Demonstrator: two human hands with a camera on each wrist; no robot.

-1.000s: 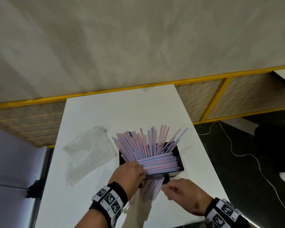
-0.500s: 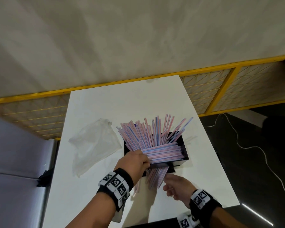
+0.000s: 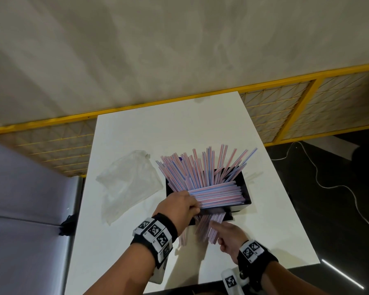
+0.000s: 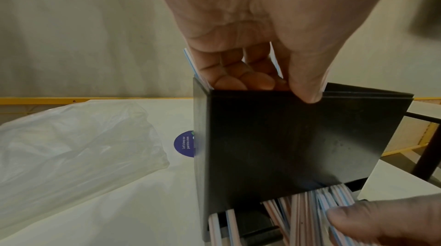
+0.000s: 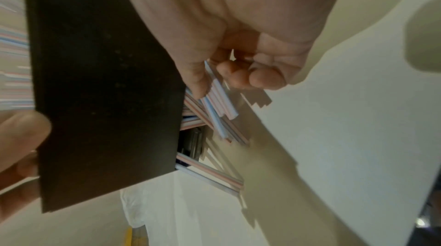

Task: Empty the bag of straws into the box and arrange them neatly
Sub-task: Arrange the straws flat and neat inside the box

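Observation:
A black box (image 3: 245, 189) (image 4: 286, 146) (image 5: 107, 80) stands on the white table (image 3: 179, 128). Pink and blue striped straws (image 3: 200, 167) fan upward out of it. My left hand (image 3: 179, 206) (image 4: 262, 84) grips the end of a flat bundle of straws (image 3: 217, 193) lying across the box top, with the thumb on the near wall. More straws (image 3: 209, 228) (image 5: 222, 103) stick out of the slot at the box's base toward me. My right hand (image 3: 226, 233) (image 5: 214, 80) pinches several of these between thumb and fingers. The empty clear bag (image 3: 128, 184) (image 4: 71, 146) lies left of the box.
A purple round sticker (image 4: 183, 143) sits on the table beside the box. A yellow railing (image 3: 200, 96) runs behind the table. A grey surface (image 3: 19, 209) lies to the left. Dark floor with a white cable (image 3: 328, 184) lies to the right.
My right hand has slid in toward the box base along the protruding straws, and its forearm has swung right. The left hand keeps its grip on the bundle.

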